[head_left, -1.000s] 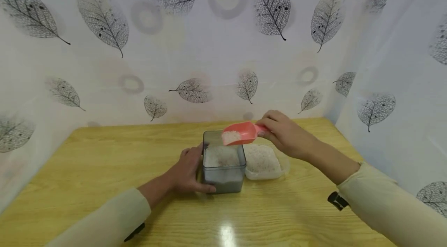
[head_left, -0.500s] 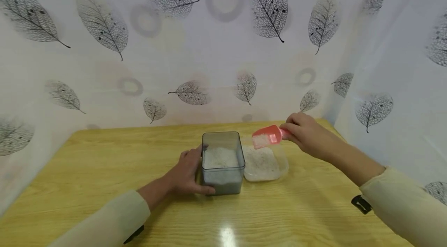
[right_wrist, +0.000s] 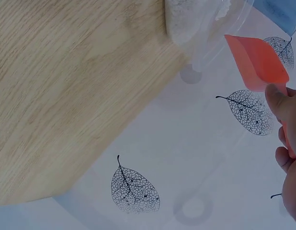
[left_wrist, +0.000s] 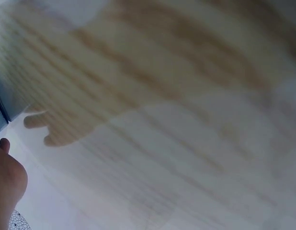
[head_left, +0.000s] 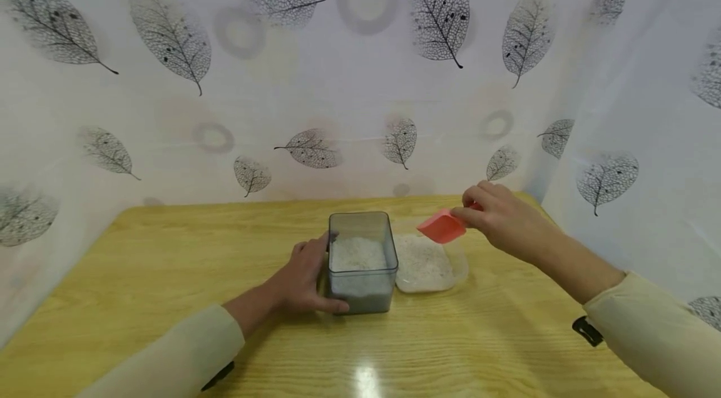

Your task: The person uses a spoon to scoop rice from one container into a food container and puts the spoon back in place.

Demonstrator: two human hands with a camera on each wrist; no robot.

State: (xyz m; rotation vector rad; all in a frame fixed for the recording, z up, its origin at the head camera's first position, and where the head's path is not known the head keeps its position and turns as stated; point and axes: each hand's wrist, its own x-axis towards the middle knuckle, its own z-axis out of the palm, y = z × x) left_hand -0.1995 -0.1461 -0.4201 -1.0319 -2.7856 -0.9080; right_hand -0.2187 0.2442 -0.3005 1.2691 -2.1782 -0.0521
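My right hand [head_left: 503, 221] grips the handle of a pink plastic scoop [head_left: 444, 226], held tilted above a shallow clear tub [head_left: 459, 266]. No grains show in the scoop, which the right wrist view also shows. White rice-like grains [head_left: 422, 265] lie in that tub. Left of it, touching or nearly so, stands a taller grey see-through container [head_left: 363, 288], partly filled with similar white grains [head_left: 359, 254]. My left hand [head_left: 304, 279] holds this container by its left side, thumb along the lower front and fingers toward the back. In the left wrist view the container shows only at the edge.
Both containers stand on a yellow wood-grain table [head_left: 197, 273]. A pale curtain [head_left: 338, 72] printed with dark leaves hangs behind the table and along its sides.
My right hand has carried the scoop rightward from above the grey container to above the clear tub. The scoop has tipped, and the grains seen in it earlier no longer show. The left hand stays put.
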